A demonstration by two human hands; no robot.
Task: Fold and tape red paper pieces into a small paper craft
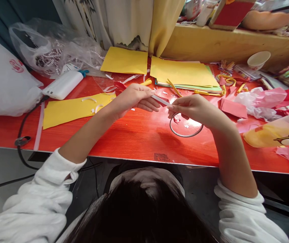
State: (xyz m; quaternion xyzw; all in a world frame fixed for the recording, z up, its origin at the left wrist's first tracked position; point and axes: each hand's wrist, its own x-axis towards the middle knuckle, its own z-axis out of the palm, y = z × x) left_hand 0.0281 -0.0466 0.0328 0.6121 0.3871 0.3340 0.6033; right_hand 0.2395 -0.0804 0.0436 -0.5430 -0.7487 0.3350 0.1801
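Note:
A narrow white strip point(161, 100) is stretched between my two hands above the red tabletop. My left hand point(142, 98) pinches its left end between thumb and forefinger, the other fingers extended beneath. The right end sits in the pinch of my right hand point(188, 107). Below the right fingers shows a thin grey ring point(186, 135), its upper part hidden by that hand. Whether the strip is fastened to the ring I cannot tell. Small paper scraps point(176, 118) lie on the table behind the ring.
Yellow sheets point(124, 60) and a stack of coloured paper point(185, 72) lie at the back. A yellow strip point(70, 109) and a white power bank point(64, 84) with a black cable are left. Crumpled pink paper point(268, 99) and a drink cup point(273, 131) stand right; the table edge point(134, 158) runs in front.

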